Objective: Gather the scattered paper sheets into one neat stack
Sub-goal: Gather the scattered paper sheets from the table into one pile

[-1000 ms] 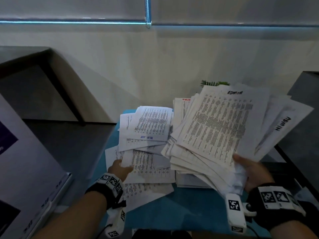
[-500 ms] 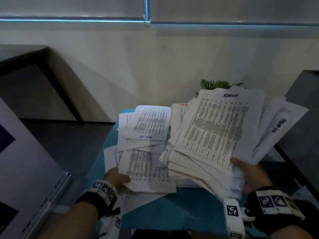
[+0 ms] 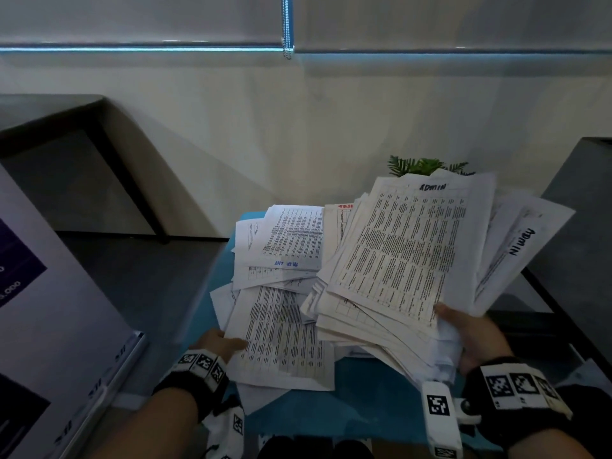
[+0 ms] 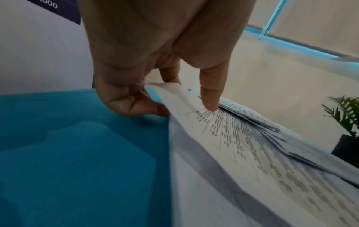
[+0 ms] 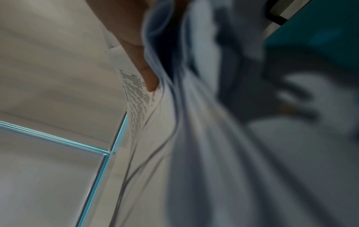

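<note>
My right hand [image 3: 463, 332] grips a thick, fanned bundle of printed sheets [image 3: 404, 253] by its near corner, raised and tilted above the blue table [image 3: 364, 409]; the thumb [image 5: 143, 67] lies on the top page. My left hand [image 3: 218, 341] pinches the near left corner of a printed sheet [image 3: 281, 339] lifted off the table, thumb [image 4: 210, 92] on top and fingers [image 4: 132, 104] curled beneath. More loose sheets [image 3: 284, 246] lie overlapping at the back of the table, and one more lies under the lifted sheet.
A small green plant [image 3: 427, 165] in a dark pot [image 4: 347, 149] stands behind the papers. A large grey panel [image 3: 56, 326] leans at the left. Dark tables flank the blue one on both sides. A bead cord [image 3: 287, 28] hangs on the far wall.
My left hand has taken hold of a sheet's corner and drawn it toward me, lifting it off the pile. The bundle in my right hand has dipped slightly, uncovering the plant.
</note>
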Available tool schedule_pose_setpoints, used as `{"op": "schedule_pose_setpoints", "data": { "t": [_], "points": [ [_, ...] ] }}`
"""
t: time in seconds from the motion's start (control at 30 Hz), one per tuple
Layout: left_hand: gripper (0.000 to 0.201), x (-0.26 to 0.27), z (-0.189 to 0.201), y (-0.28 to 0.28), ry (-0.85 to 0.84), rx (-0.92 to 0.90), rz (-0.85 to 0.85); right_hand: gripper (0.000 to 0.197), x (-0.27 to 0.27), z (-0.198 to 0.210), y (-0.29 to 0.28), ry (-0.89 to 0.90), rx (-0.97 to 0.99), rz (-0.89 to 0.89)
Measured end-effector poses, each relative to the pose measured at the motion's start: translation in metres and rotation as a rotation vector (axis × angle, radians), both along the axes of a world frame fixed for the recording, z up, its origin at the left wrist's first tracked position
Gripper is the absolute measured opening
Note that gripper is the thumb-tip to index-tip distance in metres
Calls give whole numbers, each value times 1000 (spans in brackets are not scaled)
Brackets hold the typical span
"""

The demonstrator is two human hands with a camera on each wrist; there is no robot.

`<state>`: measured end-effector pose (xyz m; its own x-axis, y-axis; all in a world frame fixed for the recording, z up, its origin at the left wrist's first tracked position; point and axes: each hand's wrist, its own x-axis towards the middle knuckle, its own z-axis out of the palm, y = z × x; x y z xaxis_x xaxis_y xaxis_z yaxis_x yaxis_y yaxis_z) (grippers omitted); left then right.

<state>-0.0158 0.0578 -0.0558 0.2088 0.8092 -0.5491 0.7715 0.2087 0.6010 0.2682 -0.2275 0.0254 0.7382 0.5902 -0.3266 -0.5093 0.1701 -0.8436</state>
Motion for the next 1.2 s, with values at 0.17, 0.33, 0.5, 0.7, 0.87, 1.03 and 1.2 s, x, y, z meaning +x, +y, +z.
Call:
{"op": "schedule_pose_setpoints", "data": {
  "t": [0.17, 0.33, 0.5, 0.7, 0.87, 1.03, 1.2],
  "points": [
    [50, 8, 3, -9, -157, -68, 209, 110, 0, -3, 2, -35, -66, -13],
    [58, 12, 10, -22, -193, -234, 200, 27, -6, 7, 3, -38, -117, -63],
    [62, 6, 58, -33, -317, -12, 108, 69, -13, 16, 2, -46, -194, -98],
    [19, -4, 173, -59, -518, 438, -84, 43, -20, 23, 5, -99, -278, -130],
    [26, -17, 255, -93, -665, 751, -295, 33, -25, 24, 3, -117, -340, -119],
    [23, -18, 292, -108, -822, 847, -293, 34, -28, 26, 1, -109, -315, -138],
    [17, 15, 262, -84, -956, 473, -169, 5, -37, 35, 2, -53, -326, -12]
  ]
}}
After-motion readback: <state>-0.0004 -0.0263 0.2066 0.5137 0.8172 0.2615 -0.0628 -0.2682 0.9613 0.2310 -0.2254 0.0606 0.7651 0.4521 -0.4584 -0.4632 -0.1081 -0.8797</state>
